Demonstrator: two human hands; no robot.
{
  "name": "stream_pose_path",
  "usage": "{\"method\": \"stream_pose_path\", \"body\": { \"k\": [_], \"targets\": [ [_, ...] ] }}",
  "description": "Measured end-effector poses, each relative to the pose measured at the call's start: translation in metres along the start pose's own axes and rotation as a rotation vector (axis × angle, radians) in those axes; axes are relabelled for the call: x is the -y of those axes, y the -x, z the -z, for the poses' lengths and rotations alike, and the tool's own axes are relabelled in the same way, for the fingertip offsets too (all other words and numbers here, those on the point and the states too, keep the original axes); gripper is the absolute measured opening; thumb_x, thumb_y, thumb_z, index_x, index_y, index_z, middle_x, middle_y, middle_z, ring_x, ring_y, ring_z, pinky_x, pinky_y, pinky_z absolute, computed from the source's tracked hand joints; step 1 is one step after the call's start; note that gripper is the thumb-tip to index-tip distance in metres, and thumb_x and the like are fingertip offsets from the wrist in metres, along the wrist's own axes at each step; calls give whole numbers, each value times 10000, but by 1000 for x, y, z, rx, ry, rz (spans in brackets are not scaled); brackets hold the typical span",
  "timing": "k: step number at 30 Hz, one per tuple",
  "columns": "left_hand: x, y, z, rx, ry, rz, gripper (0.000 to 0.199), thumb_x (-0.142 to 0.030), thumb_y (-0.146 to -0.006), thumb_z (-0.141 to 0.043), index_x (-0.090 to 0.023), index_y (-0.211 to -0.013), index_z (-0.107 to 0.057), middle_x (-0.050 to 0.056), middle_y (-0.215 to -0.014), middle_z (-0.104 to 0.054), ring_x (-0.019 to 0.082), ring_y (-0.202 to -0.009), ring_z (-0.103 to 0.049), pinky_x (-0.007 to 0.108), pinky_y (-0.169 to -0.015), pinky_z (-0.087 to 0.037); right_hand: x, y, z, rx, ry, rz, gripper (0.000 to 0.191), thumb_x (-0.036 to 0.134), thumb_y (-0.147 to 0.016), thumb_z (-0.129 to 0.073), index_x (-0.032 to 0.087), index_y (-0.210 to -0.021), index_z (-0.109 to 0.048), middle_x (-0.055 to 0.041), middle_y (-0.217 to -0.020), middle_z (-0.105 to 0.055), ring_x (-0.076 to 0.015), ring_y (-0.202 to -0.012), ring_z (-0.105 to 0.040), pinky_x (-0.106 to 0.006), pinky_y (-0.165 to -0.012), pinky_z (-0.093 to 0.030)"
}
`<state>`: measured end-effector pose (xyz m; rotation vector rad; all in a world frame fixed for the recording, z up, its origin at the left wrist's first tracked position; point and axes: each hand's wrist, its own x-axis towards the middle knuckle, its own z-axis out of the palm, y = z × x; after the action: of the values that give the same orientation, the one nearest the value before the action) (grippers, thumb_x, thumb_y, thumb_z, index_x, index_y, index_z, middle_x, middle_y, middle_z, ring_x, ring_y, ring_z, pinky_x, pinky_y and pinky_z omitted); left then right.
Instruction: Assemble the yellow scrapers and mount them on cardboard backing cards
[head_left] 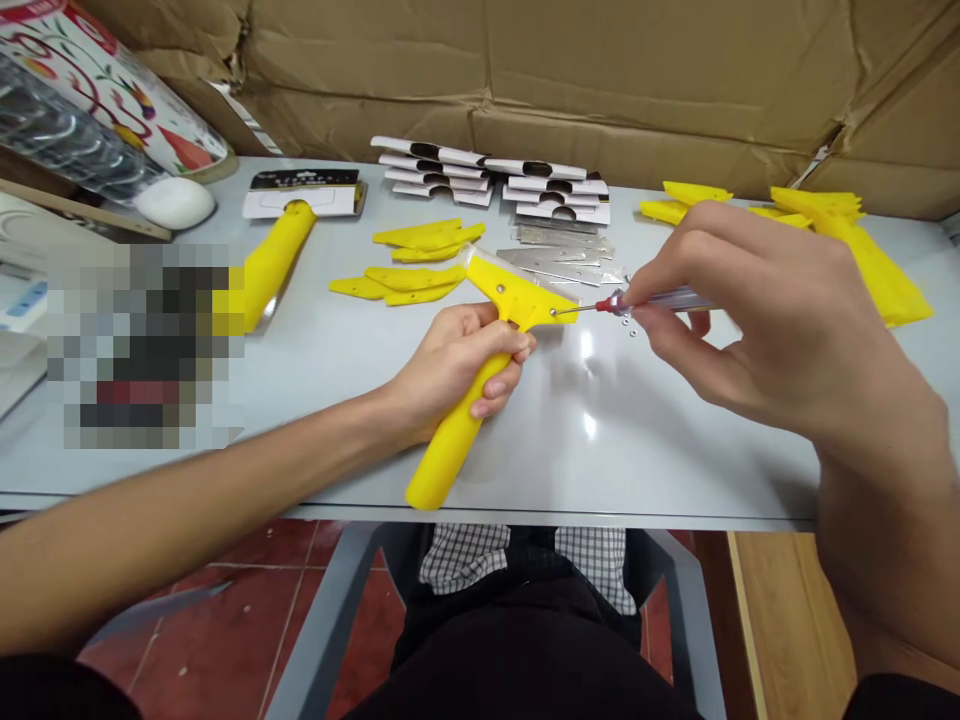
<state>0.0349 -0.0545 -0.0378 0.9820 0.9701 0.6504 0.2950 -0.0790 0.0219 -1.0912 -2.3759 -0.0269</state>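
Within the left fingers point(504, 382) — a yellow scraper point(454, 440).

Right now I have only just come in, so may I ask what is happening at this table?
A person works with bare hands. The left hand grips a yellow scraper-like tool by its handle. The right hand holds a thin screwdriver, its tip at a screw on the tool's head. Beyond the tool, loose yellow pieces, flat metal strips and stacked cards lie on the table.
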Motion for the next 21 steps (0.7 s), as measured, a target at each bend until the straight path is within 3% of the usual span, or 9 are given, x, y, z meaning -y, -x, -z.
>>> {"method": "stream_pose_path", "body": {
  "k": [3,5,8,11,14,17,21],
  "targets": [
    [0,-1,0,4,4,-5,198,-224,-826,-727,-183,-690,-589,-48,-431,-482,53,-283,-353,171,-313,-266,1,2,0,29,23,-53,150,280,-1020,-617,359,-1133,-676,-15,-1068,-779,-274,-904,-747,-423,-802,-536],
    [1,0,0,6,8,-8,205,-225,-820,-734,-185,-686,-585,-49,-434,-483,51,-284,-349,172,-314,-264,-3,2,-2,-4,85,-85,148,397,-1040,-609,334,-1152,-682,-11,-884,-747,-262,-755,-704,-403,-715,-483],
    [1,0,0,11,14,-13,205,-222,-816,-744,-184,-690,-587,-54,-436,-484,49,-286,-348,173,-317,-270,-10,2,-5,-112,211,-89,298,490,-1077,-503,273,-969,-676,25,-581,-487,-184,-500,-450,-360,-578,-269],
    [2,1,1,15,14,-15,207,-217,-810,-753,-185,-691,-586,-58,-435,-481,49,-288,-351,174,-320,-275,-13,0,-6,-135,240,-66,305,404,-1070,-519,259,-818,-610,37,-557,-373,-152,-484,-316,-357,-581,-197],
    [2,0,0,8,8,-16,207,-220,-794,-763,-187,-695,-584,-60,-432,-479,52,-285,-350,175,-317,-271,-10,0,-4,-90,168,-41,211,329,-1056,-605,258,-858,-611,24,-639,-528,-169,-554,-455,-353,-596,-296],
    [1,-1,-1,1,8,-13,216,-222,-780,-766,-189,-687,-574,-59,-428,-478,50,-284,-346,172,-315,-264,-9,-1,0,-78,104,-17,111,251,-1034,-642,261,-924,-655,-21,-851,-705,-195,-662,-595,-367,-631,-400],
    [1,-1,-1,14,3,-2,200,-231,-798,-730,-196,-685,-568,-57,-428,-477,57,-286,-364,172,-312,-268,-11,-2,3,-93,49,7,83,227,-1008,-686,290,-959,-710,-24,-898,-736,-213,-708,-657,-396,-648,-463]
  ]
}}
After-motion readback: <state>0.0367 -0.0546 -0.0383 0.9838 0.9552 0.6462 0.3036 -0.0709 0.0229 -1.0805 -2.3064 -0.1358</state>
